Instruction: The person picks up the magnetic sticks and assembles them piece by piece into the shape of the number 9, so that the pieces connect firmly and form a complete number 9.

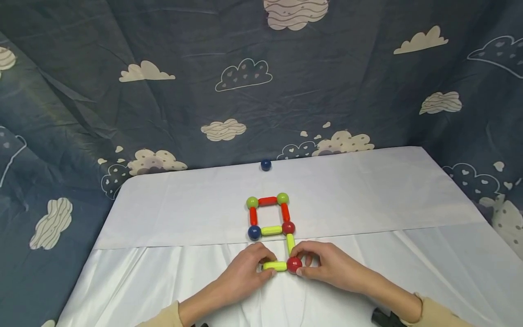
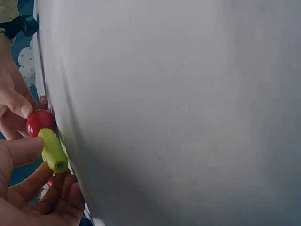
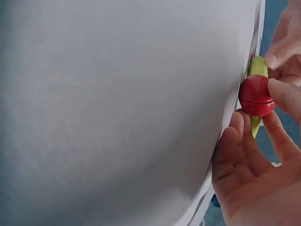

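Observation:
My left hand [image 1: 247,271] pinches a yellow-green rod [image 1: 276,266] between thumb and fingers; its free end with a small hole faces the left wrist view. The rod's other end meets a red ball [image 1: 293,265], which my right hand [image 1: 336,267] grips with thumb and fingertips. From that ball a second yellow-green rod [image 1: 290,242] runs away to another red ball [image 1: 288,227], partly covered by the right fingers. That ball is a corner of a flat square of red rods [image 1: 268,200], a yellow-green rod [image 1: 271,230], green balls [image 1: 283,198] and a blue ball [image 1: 254,233].
A loose dark blue ball [image 1: 266,165] lies at the far edge of the white-covered table [image 1: 163,209]. Behind hangs a dark cloth [image 1: 184,104] with cloud prints. A fold line crosses the tablecloth just past the hands.

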A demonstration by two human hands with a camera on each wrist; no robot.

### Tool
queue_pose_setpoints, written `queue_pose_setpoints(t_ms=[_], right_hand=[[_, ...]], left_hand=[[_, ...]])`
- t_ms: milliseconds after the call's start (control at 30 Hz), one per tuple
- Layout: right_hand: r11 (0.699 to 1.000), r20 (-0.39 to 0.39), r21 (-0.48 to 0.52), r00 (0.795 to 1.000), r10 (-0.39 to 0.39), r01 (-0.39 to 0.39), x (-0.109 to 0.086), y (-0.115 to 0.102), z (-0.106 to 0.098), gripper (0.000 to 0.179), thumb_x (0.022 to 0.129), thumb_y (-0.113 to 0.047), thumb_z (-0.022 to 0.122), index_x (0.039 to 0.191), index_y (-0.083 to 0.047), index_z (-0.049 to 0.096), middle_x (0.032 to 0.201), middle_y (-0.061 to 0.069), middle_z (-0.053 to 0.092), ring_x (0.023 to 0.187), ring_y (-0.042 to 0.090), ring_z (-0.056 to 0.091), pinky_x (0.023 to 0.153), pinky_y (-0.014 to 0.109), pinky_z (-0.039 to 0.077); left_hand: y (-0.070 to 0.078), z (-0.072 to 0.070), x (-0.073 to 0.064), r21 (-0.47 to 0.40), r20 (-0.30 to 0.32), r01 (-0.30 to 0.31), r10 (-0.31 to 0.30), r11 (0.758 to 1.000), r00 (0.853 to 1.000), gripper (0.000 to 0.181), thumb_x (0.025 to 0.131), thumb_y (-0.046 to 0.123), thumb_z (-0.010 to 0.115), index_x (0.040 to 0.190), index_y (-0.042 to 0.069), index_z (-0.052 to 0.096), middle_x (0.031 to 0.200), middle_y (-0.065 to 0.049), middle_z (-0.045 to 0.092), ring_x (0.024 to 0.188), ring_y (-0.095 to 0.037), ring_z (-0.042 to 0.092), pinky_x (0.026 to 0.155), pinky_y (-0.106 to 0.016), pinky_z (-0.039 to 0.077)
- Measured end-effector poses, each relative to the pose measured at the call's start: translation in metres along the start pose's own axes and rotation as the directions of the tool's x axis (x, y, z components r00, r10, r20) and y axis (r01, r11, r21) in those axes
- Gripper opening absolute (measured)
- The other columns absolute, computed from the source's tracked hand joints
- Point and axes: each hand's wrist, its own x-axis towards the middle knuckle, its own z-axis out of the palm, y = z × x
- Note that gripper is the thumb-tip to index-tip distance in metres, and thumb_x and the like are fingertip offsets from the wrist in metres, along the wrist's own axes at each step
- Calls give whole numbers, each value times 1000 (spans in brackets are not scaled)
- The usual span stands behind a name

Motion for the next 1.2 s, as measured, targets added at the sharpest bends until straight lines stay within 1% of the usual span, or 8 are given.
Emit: queue_pose_setpoints(t_ms=[167,300,467,633,833,1067,1133,1200], right_hand=[[998,-6,-53,1000,-23,23,-1,-2,1,28,87,-26,76,112,-31,66,97,-17,61,82,10,56,69,26,49],[997,-6,-80,1000,-25,25,-1,-4,0,28,87,-26,75,112,-33,65,96,-19,61,83,10,56,70,25,48],[995,-3,-101,1000,-15,14,-1,-6,0,29,87,-26,75,113,-32,65,96,-19,60,83,11,56,70,25,48],[996,2,-93,1000,-2,2,-1,-5,1,29,87,-27,75,113,-33,65,95,-19,59,83,10,55,70,25,49],[996,4,-84,1000,10,-10,-3,-3,3,29,87,-27,75,114,-32,66,96,-19,60,84,9,56,72,25,49],[996,3,-84,1000,14,-14,-4,-3,2,29,87,-28,75,114,-32,65,97,-19,60,84,9,55,71,25,49],[997,7,-77,1000,4,-4,-4,-3,1,28,88,-29,74,114,-32,65,97,-19,60,85,9,55,72,25,49],[998,12,-71,1000,2,-1,-4,-4,1,27,88,-30,74,114,-32,65,98,-19,60,85,9,55,71,25,49]], left_hand=[[5,-17,9,3,-40,-21,21,1000,999,18,95,22,67,111,13,69,104,8,60,93,-7,56,84,-29,50],[10,-43,29,8,-117,-47,47,999,992,20,96,18,65,113,9,68,101,6,61,88,-10,56,80,-30,51],[0,-77,78,25,-234,10,-4,1000,972,18,96,14,64,111,6,69,96,2,62,85,-15,55,73,-30,50],[-21,-98,134,10,-284,115,-108,993,953,24,95,14,64,116,2,66,107,-9,64,97,-22,58,83,-35,50],[-36,-100,178,-122,-328,202,-231,972,916,33,94,11,67,123,-2,60,124,-18,60,108,-28,58,89,-38,50],[-41,-92,206,-316,-345,240,-347,918,872,43,92,12,69,131,1,56,127,-20,57,112,-29,54,90,-39,48],[-42,-91,212,-323,-352,247,-358,914,865,45,91,11,70,132,2,56,126,-20,57,112,-29,53,91,-39,47],[-44,-90,217,-284,-355,256,-349,924,867,45,90,10,71,131,2,57,125,-19,58,113,-29,54,93,-39,46]])
